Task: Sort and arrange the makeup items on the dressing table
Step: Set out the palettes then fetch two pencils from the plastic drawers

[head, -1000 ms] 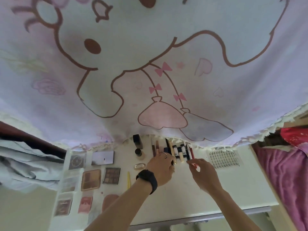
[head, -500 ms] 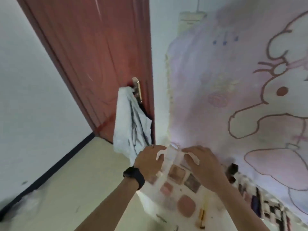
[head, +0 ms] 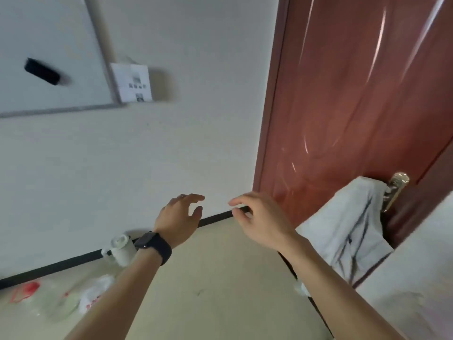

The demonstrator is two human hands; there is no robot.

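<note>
Both hands are hovering in mid-air above the floor, touching nothing. The left hand, wearing a dark watch, is holding its fingers loosely spread and empty. The right hand is curving its fingers slightly, forefinger and thumb close but apart, gripping nothing. Where the makeup items are lying, and how they look, cannot be told. A white cloth is hanging from the door handle.

Soft even daylight, streaky glare on the door, motion blur throughout, wide-angle tilt
</note>
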